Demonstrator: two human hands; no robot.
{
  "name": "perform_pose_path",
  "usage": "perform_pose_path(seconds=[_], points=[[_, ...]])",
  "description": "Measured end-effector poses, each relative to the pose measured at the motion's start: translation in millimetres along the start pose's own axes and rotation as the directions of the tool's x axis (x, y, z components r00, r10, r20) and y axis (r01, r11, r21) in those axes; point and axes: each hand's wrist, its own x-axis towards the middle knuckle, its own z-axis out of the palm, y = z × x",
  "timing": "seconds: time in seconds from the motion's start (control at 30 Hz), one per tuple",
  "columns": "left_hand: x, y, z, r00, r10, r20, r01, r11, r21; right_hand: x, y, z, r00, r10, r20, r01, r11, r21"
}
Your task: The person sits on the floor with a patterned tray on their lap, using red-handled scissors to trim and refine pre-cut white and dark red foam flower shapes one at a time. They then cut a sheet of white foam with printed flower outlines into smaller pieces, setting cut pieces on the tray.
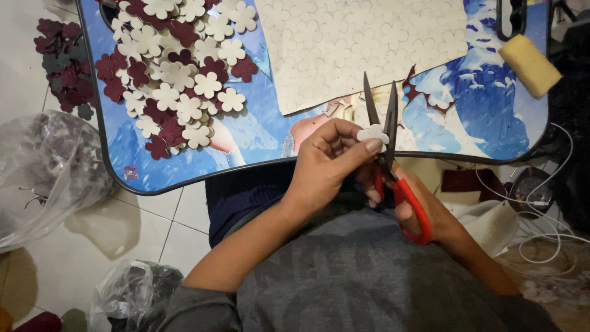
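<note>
My left hand (pixel 329 161) pinches a small white foam flower (pixel 374 133) between thumb and fingers, just over the near edge of the blue lap table (pixel 485 117). My right hand (pixel 410 203) grips red-handled scissors (pixel 393 166), blades apart and pointing up, right beside the flower. A white foam sheet (pixel 362 46) marked with flower outlines lies on the table beyond the blades. A pile of cut white and maroon foam flowers (pixel 178 74) covers the table's left part.
A yellow sponge block (pixel 530 64) lies at the table's right end. Maroon flowers (pixel 64 64) lie on the tiled floor at left, beside clear plastic bags (pixel 43 172). White cables (pixel 547 233) trail on the floor at right.
</note>
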Motion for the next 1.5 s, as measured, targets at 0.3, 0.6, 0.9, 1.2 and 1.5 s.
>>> perform_pose_path(seconds=[0.3, 0.6, 0.9, 1.2, 1.5], points=[[-4, 6, 3, 1.000, 0.018, -0.009, -0.018, 1.000, 0.003, 1, -9, -2, 1.000, -0.003, 0.010, 0.004, 0.992, -0.127], [-3, -7, -4, 0.998, 0.065, 0.007, -0.065, 0.998, 0.020, 0, -4, -1, 0.999, 0.011, -0.031, -0.012, 0.999, -0.042], [-1, -12, -6, 0.997, 0.080, -0.002, -0.080, 0.993, 0.087, -1, 0, -2, 0.998, 0.009, -0.068, -0.013, 0.999, -0.050], [-1, -4, -8, 0.993, 0.115, 0.000, -0.114, 0.986, 0.121, -2, 4, -5, 0.999, 0.003, -0.052, -0.007, 0.998, -0.061], [-1, -2, -10, 0.984, 0.171, -0.055, -0.151, 0.953, 0.263, -6, 3, -9, 0.998, 0.024, -0.059, -0.033, 0.989, -0.141]])
